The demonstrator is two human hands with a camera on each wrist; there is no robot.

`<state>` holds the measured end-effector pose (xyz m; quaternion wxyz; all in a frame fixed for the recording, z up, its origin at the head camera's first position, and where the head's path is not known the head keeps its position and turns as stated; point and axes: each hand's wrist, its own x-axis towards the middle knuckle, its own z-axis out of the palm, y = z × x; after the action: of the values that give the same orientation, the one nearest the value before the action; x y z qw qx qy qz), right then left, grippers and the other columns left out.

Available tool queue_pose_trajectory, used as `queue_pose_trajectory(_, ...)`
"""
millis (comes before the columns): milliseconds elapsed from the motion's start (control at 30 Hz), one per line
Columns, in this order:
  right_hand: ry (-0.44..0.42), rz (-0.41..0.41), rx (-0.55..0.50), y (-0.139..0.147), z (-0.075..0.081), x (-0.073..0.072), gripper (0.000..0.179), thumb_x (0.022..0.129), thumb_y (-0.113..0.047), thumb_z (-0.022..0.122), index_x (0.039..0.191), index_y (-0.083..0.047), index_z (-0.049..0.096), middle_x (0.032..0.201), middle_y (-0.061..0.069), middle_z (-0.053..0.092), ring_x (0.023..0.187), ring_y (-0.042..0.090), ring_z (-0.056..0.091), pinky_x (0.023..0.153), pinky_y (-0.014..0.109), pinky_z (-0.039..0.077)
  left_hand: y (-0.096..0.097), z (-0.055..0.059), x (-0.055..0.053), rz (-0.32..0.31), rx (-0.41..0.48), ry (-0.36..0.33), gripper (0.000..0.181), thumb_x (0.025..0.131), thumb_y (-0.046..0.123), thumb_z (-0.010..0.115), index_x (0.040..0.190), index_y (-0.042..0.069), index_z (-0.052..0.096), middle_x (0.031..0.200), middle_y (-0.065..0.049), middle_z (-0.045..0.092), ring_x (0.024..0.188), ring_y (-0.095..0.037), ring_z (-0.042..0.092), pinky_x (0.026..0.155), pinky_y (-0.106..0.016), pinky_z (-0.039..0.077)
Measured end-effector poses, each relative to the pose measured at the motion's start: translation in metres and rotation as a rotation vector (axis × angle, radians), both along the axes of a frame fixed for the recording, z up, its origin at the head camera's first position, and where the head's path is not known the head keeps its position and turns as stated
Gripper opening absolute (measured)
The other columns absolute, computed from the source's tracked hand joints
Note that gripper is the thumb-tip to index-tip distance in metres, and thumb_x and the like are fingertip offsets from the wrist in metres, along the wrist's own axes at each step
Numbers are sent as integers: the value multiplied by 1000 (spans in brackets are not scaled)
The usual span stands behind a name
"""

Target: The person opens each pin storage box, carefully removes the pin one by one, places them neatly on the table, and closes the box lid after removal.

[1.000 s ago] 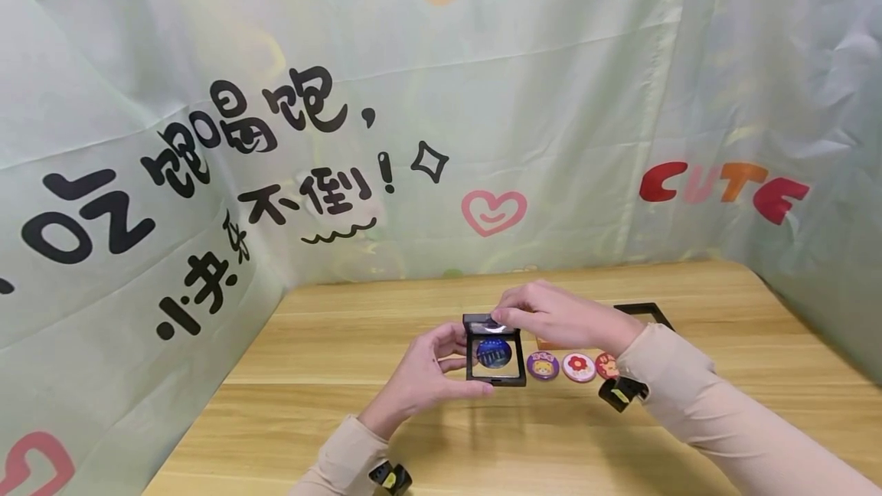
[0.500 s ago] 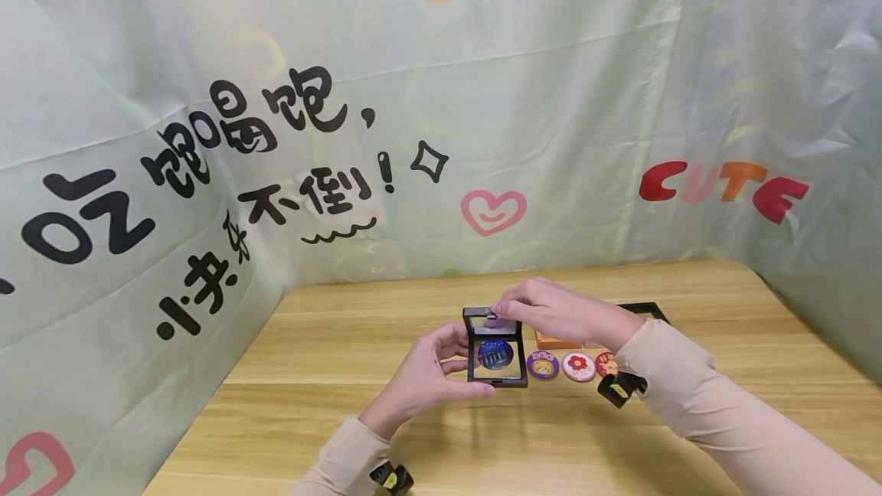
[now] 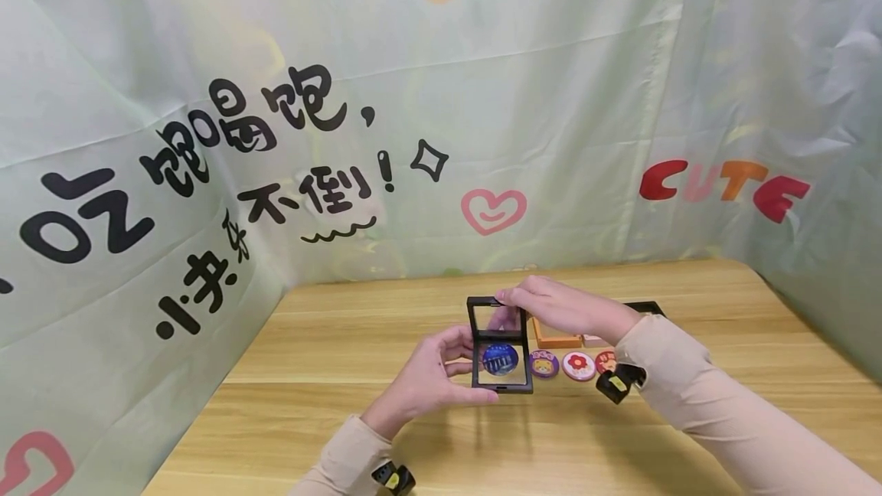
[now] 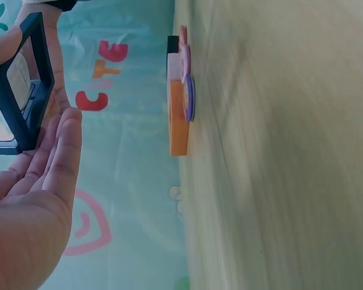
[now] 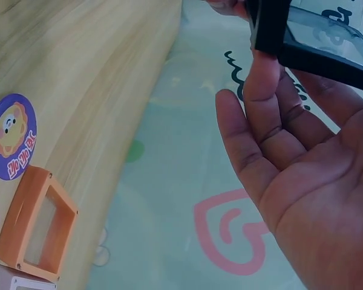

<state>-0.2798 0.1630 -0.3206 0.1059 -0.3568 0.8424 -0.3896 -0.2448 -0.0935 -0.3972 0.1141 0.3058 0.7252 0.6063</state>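
A black hinged display frame [image 3: 503,388] with clear film is held up above the table, its lid [image 3: 473,320] tilted up at the back. In its lower half lies a round blue badge [image 3: 499,359]. My left hand [image 3: 436,375] grips the lower half from the left, thumb along the front edge and fingers at the side. The right hand [image 3: 554,303] pinches the lid's top edge. Seen from the right wrist, the frame's dark corner [image 5: 269,27] meets the right fingertips; the left wrist view shows the frame's edge [image 4: 39,66] above the left fingers.
Behind and right of the frame lie an orange frame [image 3: 560,343], a pink one [image 3: 594,341] and a black one [image 3: 645,306]. In a row stand a purple bear badge [image 3: 544,363], a white flower badge [image 3: 579,367] and a red badge [image 3: 605,362]. A printed curtain [image 3: 579,98] surrounds the wooden table [image 3: 331,343].
The lid has swung further up, raised by my right hand, showing more of its film. The whole frame has shifted slightly right and toward me in the left hand.
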Motion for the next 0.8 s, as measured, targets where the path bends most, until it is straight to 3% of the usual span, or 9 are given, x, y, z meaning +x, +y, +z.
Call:
queue_pose_trajectory(167, -7, 0, -2, 1, -2, -3, 55, 115, -30, 33, 108, -10, 84, 94, 1, 79, 88, 17, 68, 85, 27, 56, 2, 0, 1, -17, -6, 17, 56, 77, 2, 94, 125, 2, 66, 119, -7, 74, 108, -15, 73, 103, -32, 62)
queue_pose_trajectory(367, -46, -2, 0, 2, -4, -3, 57, 115, -33, 31, 106, -13, 84, 91, 0, 79, 87, 18, 70, 86, 30, 57, 0, 2, 2, -14, -32, 13, 53, 76, 4, 95, 122, 2, 67, 115, -3, 74, 105, -15, 73, 102, -32, 63)
queue_pose_trajectory(567, -73, 38, -6, 1, -4, -3, 53, 113, -31, 36, 108, -7, 84, 85, 4, 77, 84, 18, 68, 88, 30, 57, 0, 3, 3, -26, -50, -10, 50, 76, 4, 95, 117, 1, 66, 110, -1, 75, 102, -14, 72, 101, -32, 63)
queue_pose_trajectory(800, -130, 56, 17, 3, -3, 0, 48, 110, -30, 45, 103, -3, 84, 115, 9, 82, 106, 16, 74, 104, 42, 61, 0, 2, 2, -33, -46, -13, 51, 75, 0, 94, 118, 1, 67, 105, 1, 74, 99, -32, 72, 96, -30, 64)
